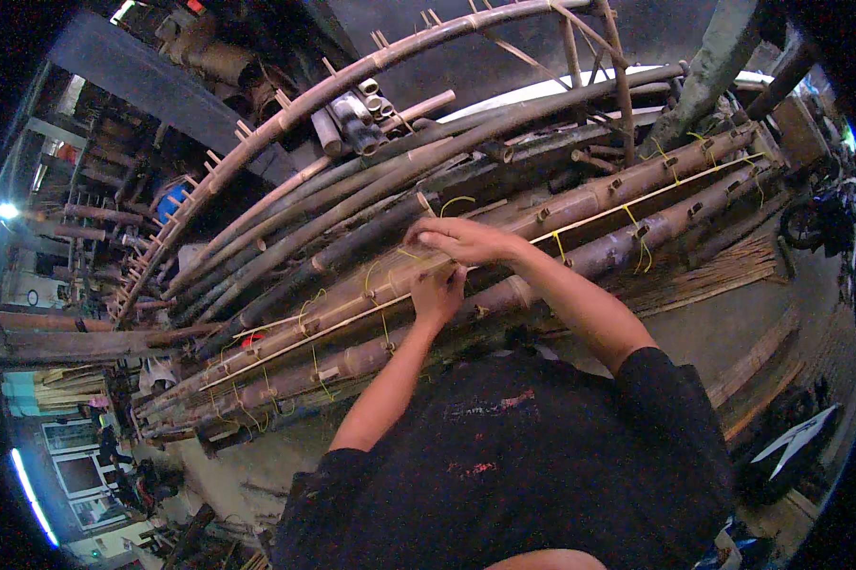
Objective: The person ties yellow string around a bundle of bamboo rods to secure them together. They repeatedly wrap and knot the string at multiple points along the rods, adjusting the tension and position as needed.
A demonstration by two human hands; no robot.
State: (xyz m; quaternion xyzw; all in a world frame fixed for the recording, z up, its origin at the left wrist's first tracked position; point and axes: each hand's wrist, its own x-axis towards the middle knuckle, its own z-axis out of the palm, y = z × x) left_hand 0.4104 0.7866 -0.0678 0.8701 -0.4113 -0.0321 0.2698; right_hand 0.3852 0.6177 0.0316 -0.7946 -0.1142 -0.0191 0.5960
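Note:
Two long brown bamboo poles lie side by side in front of me, the far pole (580, 199) and the near pole (675, 226). Both carry small stubs and thin yellow ties (634, 237). A slim pale strip (594, 221) runs lengthwise between them. My left hand (437, 296) is closed at the far pole, thumb raised and the other fingers mostly hidden. Just above it, my right hand (461, 239) bends over the pole, fingers together and curled at the tips. Yellow tie ends (458, 201) stick out beside it; what each hand grips is hidden.
Beyond the poles, several long bamboo lengths (380, 180) are stacked, with a curved, pegged bamboo rail (352, 71) arching over them. Thin slats (722, 271) lie to the right. A wooden beam (86, 344) stands at left, and a black-and-white object (794, 442) at lower right.

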